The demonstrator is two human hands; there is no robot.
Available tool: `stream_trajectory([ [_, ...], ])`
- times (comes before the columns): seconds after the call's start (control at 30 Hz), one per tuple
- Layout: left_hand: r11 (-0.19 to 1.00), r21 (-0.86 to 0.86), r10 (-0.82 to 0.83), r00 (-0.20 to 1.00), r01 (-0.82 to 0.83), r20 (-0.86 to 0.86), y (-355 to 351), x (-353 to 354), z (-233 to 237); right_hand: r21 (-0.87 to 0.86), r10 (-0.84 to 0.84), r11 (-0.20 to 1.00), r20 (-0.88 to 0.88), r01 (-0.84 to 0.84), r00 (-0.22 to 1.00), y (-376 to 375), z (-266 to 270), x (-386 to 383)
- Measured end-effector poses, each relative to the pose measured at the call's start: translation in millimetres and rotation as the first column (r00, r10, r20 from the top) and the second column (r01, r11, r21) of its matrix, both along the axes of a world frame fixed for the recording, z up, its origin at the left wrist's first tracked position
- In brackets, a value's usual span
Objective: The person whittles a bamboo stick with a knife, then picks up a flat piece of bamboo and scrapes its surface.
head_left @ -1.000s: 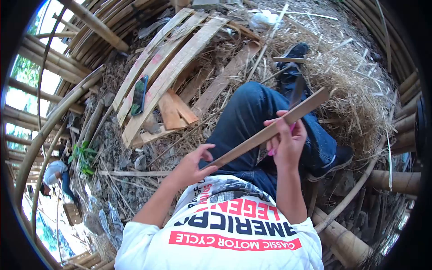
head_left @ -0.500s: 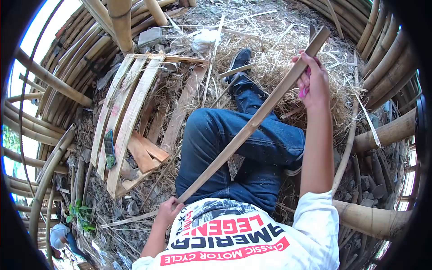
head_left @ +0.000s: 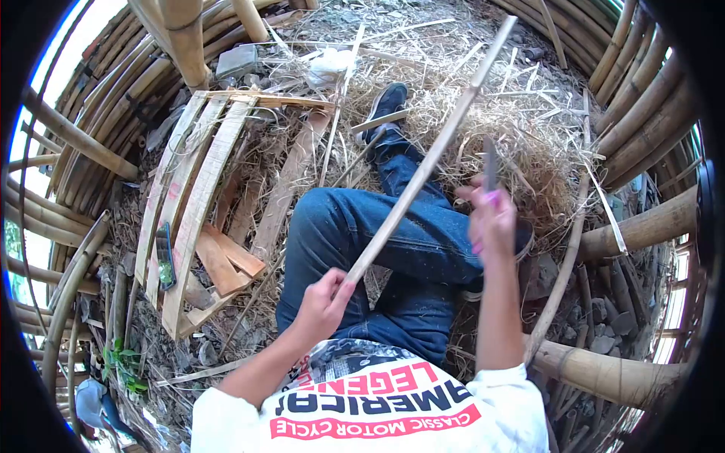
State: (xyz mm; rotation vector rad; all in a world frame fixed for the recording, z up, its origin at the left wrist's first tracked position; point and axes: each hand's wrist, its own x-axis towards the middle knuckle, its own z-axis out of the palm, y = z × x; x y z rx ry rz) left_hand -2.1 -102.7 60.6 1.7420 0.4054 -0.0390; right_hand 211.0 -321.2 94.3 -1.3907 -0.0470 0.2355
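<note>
A long bamboo strip (head_left: 423, 170) slants across my bent leg, its far end up over the straw. My left hand (head_left: 325, 304) is closed around the strip's near end, just above my lap. To the right of the strip, apart from it, my right hand (head_left: 492, 219) grips a knife (head_left: 491, 166) whose blade points away from me. The knife's handle looks pink where it shows between the fingers; the hand is slightly blurred.
Straw and shavings (head_left: 521, 151) cover the ground ahead. A wooden slat pallet (head_left: 198, 208) lies at left with a phone (head_left: 164, 255) on it. Bamboo poles (head_left: 612, 370) surround me. A white bag (head_left: 329, 68) lies farther off. Another person (head_left: 94, 404) is at lower left.
My right hand has let go of the strip's far end and come down nearer to me with the knife. My left hand has moved up and right with the strip's near end.
</note>
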Motion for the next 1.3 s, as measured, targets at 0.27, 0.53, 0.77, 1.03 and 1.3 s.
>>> stream_trajectory([
  [0.27, 0.999, -0.018, -0.049, 0.998, 0.050, 0.047, -29, 70, -15, 0.063, -0.072, 0.995, -0.120, 0.080, 0.990, 63, -48, -54],
  [0.53, 0.965, 0.138, -0.210, 0.971, 0.225, -0.115, 19, 40, 21, 0.067, -0.126, 0.989, -0.087, 0.132, 0.988, 68, -30, -14],
  [0.77, 0.987, -0.099, -0.153, 0.909, 0.124, -0.387, 47, -43, 44, -0.030, -0.161, 0.986, 0.031, 0.162, 0.987, 65, -33, 25],
  [1.03, 0.934, 0.280, -0.114, 0.929, 0.221, -0.353, 33, -39, 52, -0.067, -0.082, 0.994, 0.085, 0.088, 0.993, 86, -53, 35],
  [1.3, 0.957, 0.157, -0.167, 0.907, 0.243, -0.385, 20, -26, 35, -0.346, 0.123, 0.936, 0.163, -0.060, 0.979, 54, -79, -43],
])
